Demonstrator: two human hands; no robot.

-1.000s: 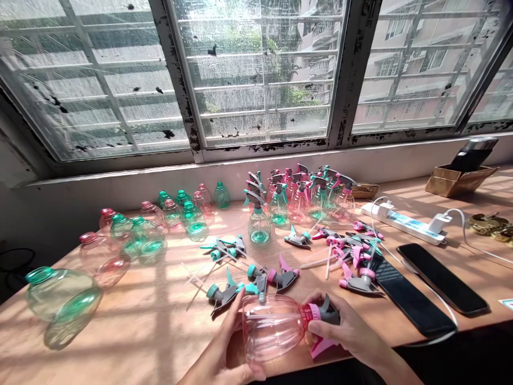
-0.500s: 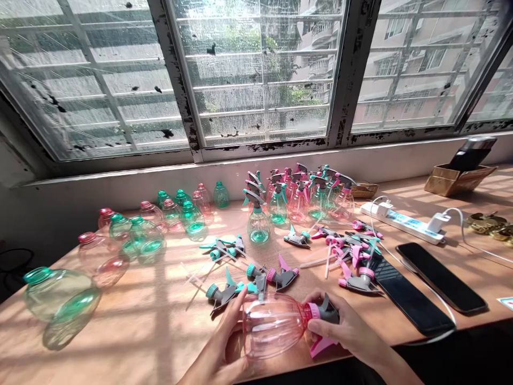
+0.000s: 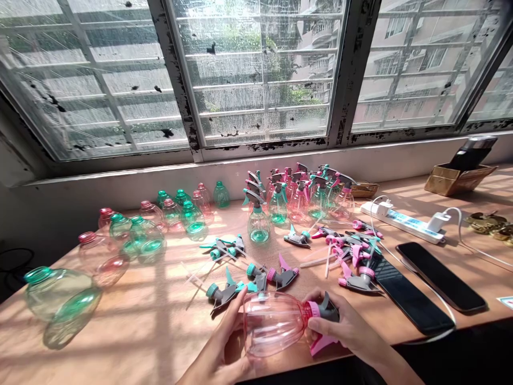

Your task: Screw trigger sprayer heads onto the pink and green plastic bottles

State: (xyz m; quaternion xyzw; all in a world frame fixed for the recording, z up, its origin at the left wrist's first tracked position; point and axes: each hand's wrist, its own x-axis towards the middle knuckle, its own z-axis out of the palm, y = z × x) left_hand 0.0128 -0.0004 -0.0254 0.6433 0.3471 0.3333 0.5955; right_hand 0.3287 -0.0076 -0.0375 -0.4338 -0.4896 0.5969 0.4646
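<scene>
A clear pink spray bottle (image 3: 273,325) lies on its side between my hands at the table's front edge, its base toward the left. My left hand (image 3: 224,345) grips the bottle round its base end. At the neck, my right hand (image 3: 347,326) is closed on the grey and pink spray head (image 3: 326,310); its pink trigger points down. Just beyond the bottle lie loose spray heads, among them a teal and grey one (image 3: 222,294) and a pink and grey one (image 3: 284,275). The palm sides of both hands are partly hidden.
Bottles without heads, such as a green one (image 3: 62,294), stand at the left. Bottles with heads, including a green one (image 3: 258,227), stand at the back. More loose heads (image 3: 352,248), two phones (image 3: 441,277), a power strip (image 3: 403,222) and a cardboard box (image 3: 457,179) lie rightward.
Almost nothing differs. The bottle has turned or shifted very slightly in my hands; both hands keep their hold in the same place.
</scene>
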